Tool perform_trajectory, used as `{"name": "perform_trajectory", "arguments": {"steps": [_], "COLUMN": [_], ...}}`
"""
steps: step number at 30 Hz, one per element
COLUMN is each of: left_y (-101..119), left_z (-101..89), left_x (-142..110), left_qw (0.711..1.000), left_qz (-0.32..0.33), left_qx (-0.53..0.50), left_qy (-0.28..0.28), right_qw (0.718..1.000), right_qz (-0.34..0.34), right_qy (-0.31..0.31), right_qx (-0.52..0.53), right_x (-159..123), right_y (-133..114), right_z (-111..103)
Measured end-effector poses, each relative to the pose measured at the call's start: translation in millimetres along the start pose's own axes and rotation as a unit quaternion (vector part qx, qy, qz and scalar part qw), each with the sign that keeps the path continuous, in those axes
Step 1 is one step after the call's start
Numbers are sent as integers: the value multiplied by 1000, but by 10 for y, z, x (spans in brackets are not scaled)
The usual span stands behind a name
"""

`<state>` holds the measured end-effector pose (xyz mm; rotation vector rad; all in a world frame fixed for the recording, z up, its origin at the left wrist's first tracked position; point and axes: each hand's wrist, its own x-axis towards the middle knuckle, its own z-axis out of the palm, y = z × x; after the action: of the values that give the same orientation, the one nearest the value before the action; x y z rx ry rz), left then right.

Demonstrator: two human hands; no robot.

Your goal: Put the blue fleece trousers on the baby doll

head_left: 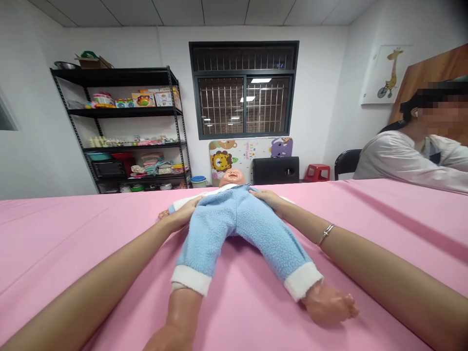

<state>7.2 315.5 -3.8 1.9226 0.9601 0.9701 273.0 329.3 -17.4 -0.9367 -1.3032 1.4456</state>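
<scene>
At the fingers of the left hand [186,209]: noted as partly curled against the side of the blue trousers [215,214], with tips hidden. At the right hand [269,198]: noted as bent in at the opposite side, near the waistband [239,188], likewise partly hidden. Cannot tell on either side whether pinching cloth or merely resting. Found the trousers on the doll [233,175], laid face up on the pink cloth [241,312], with legs spread toward the camera. Judged liable to skew the waistband if pulled unevenly. Could bunch the white top [228,186] if caught under the fingers. Could slide the doll if tugged without steadying. Could snag the white cuff [304,281] on the turned-out foot [331,303] with any downward drag.
</scene>
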Motion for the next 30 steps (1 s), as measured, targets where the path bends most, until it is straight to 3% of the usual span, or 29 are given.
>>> {"name": "perform_trajectory", "arguments": {"steps": [4,10,13,17,20,23,25,28,30], "left_y": [76,66,159,306,345,313,240,51,-86], "left_z": [-20,-42,-63,-38,31,114,146,129,96], "left_x": [17,15,2,3,6,-2,-6,14,47], "left_qw": [987,992,996,999,981,913,899,923,941], "left_qz": [-51,-76,-44,15,114,179,142,22,-39], "left_qx": [-149,-89,-75,-28,136,295,338,334,292], "left_qy": [-40,-52,-15,-14,83,217,239,189,167], "right_qw": [999,998,997,987,983,984,986,977,973], "right_qz": [-6,-38,-72,-137,-165,-160,-140,-96,-73], "right_qy": [-39,-24,9,63,66,60,85,140,158], "right_qx": [21,35,40,49,46,44,-7,-127,-155], "right_x": [-60,-116,-107,-66,-45,-47,-54,-51,-34], "right_y": [-75,-178,-231,-344,-395,-342,-240,-36,75], "right_z": [38,92,87,64,84,127,132,82,38]}}
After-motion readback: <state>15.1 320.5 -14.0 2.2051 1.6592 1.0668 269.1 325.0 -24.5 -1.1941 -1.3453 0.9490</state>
